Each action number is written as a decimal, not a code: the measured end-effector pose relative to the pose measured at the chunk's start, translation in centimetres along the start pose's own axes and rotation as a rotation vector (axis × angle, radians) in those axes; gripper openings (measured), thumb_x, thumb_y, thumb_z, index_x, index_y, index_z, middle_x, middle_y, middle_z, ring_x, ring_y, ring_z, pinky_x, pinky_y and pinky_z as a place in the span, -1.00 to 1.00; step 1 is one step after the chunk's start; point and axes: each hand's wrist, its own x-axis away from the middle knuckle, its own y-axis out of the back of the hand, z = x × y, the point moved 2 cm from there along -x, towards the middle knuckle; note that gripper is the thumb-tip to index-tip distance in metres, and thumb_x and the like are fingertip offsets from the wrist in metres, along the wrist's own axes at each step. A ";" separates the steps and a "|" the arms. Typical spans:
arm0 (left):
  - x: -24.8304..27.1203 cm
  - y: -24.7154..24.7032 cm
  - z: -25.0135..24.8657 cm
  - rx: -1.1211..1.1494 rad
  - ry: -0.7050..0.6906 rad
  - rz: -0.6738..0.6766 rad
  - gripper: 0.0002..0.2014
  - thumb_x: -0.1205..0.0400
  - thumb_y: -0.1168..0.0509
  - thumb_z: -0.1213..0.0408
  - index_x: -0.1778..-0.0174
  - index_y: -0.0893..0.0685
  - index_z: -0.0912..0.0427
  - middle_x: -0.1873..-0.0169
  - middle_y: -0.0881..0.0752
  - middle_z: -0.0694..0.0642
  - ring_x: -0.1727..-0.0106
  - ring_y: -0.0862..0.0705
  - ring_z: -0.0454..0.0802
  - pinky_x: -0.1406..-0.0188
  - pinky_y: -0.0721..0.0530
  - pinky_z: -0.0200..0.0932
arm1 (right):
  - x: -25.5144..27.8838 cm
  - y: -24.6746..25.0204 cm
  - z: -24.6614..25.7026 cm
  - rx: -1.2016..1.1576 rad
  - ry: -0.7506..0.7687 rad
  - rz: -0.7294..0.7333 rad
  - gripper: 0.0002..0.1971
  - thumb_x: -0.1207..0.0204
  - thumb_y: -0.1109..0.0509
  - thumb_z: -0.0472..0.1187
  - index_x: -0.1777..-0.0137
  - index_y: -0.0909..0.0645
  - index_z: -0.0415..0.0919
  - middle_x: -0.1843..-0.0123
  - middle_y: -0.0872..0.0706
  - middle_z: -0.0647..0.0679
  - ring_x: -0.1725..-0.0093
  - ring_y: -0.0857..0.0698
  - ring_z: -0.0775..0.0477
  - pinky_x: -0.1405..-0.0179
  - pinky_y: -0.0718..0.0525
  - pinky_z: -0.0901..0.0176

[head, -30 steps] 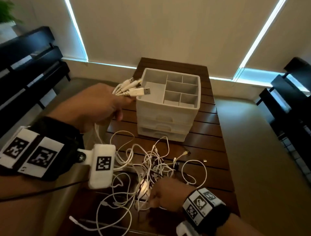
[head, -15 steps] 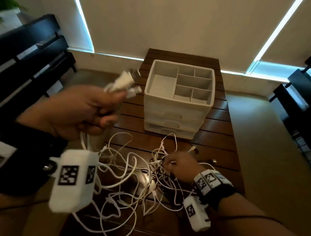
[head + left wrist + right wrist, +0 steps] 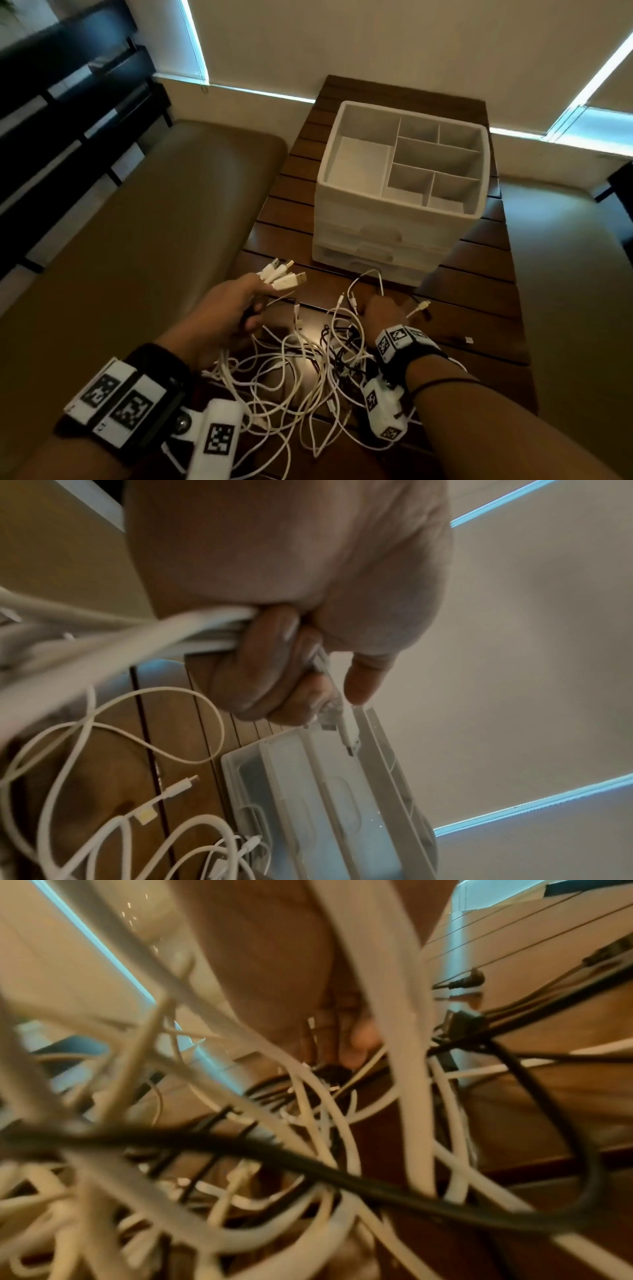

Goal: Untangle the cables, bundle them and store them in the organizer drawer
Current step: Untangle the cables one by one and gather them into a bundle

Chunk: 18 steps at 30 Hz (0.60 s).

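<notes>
A tangle of white and black cables (image 3: 301,363) lies on the dark slatted table (image 3: 479,291), in front of the white organizer (image 3: 404,212). Its drawers are closed and its top tray is bare. My left hand (image 3: 236,308) is raised left of the tangle and grips a bunch of white cables. Their USB plugs (image 3: 281,274) stick out past the fingers; the left wrist view shows the fingers (image 3: 260,674) curled round the cords. My right hand (image 3: 380,308) reaches down into the far side of the tangle. In the right wrist view its fingertips (image 3: 346,1042) pinch a cable among blurred loops.
A brown padded bench (image 3: 137,240) runs along the table's left side. Dark slatted furniture (image 3: 68,102) stands further left. A small white plug (image 3: 468,340) lies alone on the table to the right of my right wrist. Closed blinds cover the wall behind.
My left hand has come down and nearer with the USB plugs, from beside the organizer's top to just above the table. My right hand has moved forward through the tangle towards the organizer.
</notes>
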 end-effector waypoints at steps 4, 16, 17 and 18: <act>-0.4 -0.4 0.5 0.015 -0.072 0.085 -0.71 -0.72 -0.14 0.14 0.29 -0.46 0.20 0.57 -0.32 0.08 0.62 -0.19 -0.09 0.72 -0.15 -0.34 | 0.0 0.5 -0.2 -0.047 -0.034 -0.046 -0.76 -0.67 -0.19 -0.13 -0.04 -0.66 -0.23 -0.11 -0.75 -0.23 -0.11 -0.73 -0.29 0.10 -0.59 0.10; 2.5 -2.0 -2.8 -0.201 -0.366 0.144 -0.63 -0.69 -0.14 0.07 -0.03 -0.52 0.39 0.50 -0.52 0.05 0.48 -0.49 -0.13 0.43 -0.54 -0.26 | 9.8 11.4 -1.8 -0.614 0.249 -0.301 -0.92 -0.45 -0.50 -0.27 0.16 -0.71 -0.06 0.18 -0.81 -0.02 0.11 -0.78 -0.04 0.00 -0.74 -0.02; 2.9 -2.1 -3.1 -0.174 -0.372 0.112 -0.69 -0.71 -0.14 0.10 -0.03 -0.55 0.32 0.50 -0.50 0.04 0.49 -0.48 -0.12 0.46 -0.54 -0.25 | 10.6 12.0 -2.0 -0.622 0.256 -0.310 -0.92 -0.46 -0.50 -0.29 0.16 -0.72 -0.08 0.18 -0.81 -0.02 0.11 -0.78 -0.01 0.02 -0.74 0.05; 3.5 -2.2 -3.4 -0.132 -0.385 0.084 -0.73 -0.72 -0.15 0.08 -0.04 -0.57 0.24 0.50 -0.47 0.06 0.50 -0.47 -0.08 0.50 -0.53 -0.21 | 11.5 12.5 -2.1 -0.643 0.268 -0.319 -0.89 -0.48 -0.48 -0.33 0.17 -0.71 -0.09 0.18 -0.81 -0.04 0.14 -0.78 0.04 0.10 -0.74 0.17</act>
